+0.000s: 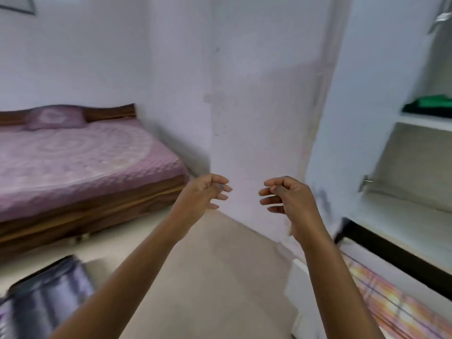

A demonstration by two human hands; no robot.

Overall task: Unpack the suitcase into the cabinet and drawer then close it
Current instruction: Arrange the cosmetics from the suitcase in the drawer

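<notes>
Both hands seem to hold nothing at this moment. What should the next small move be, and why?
Probably turn down and left and reach for the suitcase. The left hand and right hand are loosely curled and hold nothing, a green cloth lies on the cabinet shelf, and a plaid cloth lies in the open drawer. Blur hides what the suitcase contains.

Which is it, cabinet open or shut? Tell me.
Open. The cabinet shows its inside: shelves uncovered, green clothing lying on one.
</notes>
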